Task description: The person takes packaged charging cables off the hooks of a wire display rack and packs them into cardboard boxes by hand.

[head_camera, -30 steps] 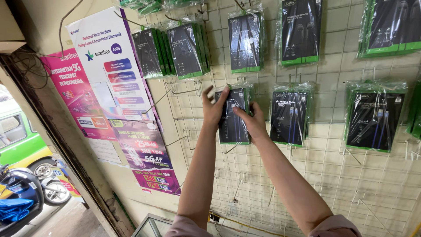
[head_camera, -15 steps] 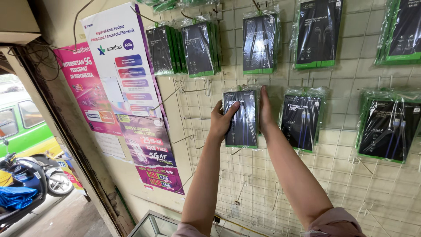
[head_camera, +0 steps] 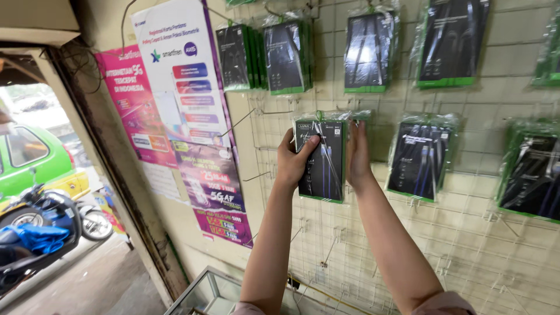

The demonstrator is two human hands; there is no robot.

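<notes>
- Black card behind clear film, with a green edge along the bottom: that is the cable packet (head_camera: pixel 322 160) we hold up against the wire grid panel (head_camera: pixel 466 245) on the wall.
- We raise both bare forearms steeply from the bottom of the view, wrists bent towards the panel.
- Our left hand (head_camera: pixel 294 160) grips the packet's left edge; the thumb (head_camera: pixel 308 146) lies across the front near the top corner, and the other fingers curl round behind, where we cannot see them.
- Our right hand (head_camera: pixel 357 153) stands upright against the packet's right edge, fingers straight and pressed together, pointing up; whether it pinches the packet or only rests beside it we cannot tell.
- Two pale cables show through the film, running down the dark card side by side.
- Glare streaks cross the plastic, so the finer print is unreadable.
- The packet hangs upright between our two hands, in the second row of the display, its green top tab near a hook (head_camera: pixel 274 112) of the grid.
- More packets (head_camera: pixel 421 157) of the same kind hang just to the right, and another row (head_camera: pixel 286 55) hangs above.
- Left of the grid, a white poster (head_camera: pixel 181 76) and a pink poster (head_camera: pixel 131 99) are stuck to the wall.
- Beyond the doorway stand a green car (head_camera: pixel 26 160) and a motorcycle (head_camera: pixel 46 227).
</notes>
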